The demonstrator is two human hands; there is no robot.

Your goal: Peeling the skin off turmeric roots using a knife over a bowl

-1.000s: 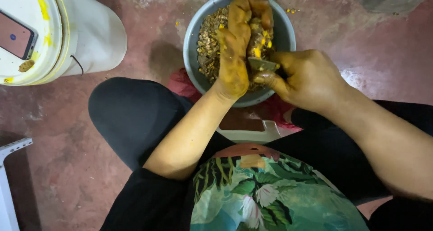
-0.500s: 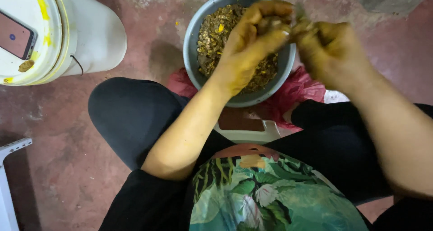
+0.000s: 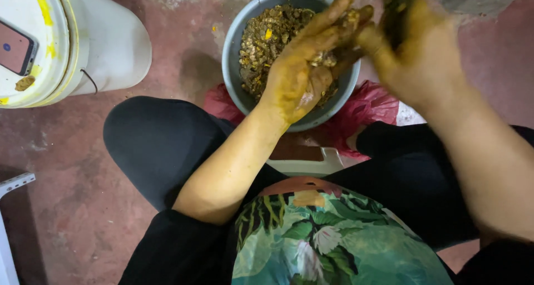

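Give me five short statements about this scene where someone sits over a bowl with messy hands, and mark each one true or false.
1. The grey bowl sits on the floor between the person's knees. True.
2. The bowl is empty. False: it holds brownish-yellow peelings and scraps.
3. The left hand is clean. False: it is smeared with yellow-brown stain and has bits stuck to it.
4. A phone lies on the lid of the white bucket to the left. True.
5. The right hand rests on the person's knee. False: it is raised beside the bowl's right rim, blurred, close to the left hand's fingertips.
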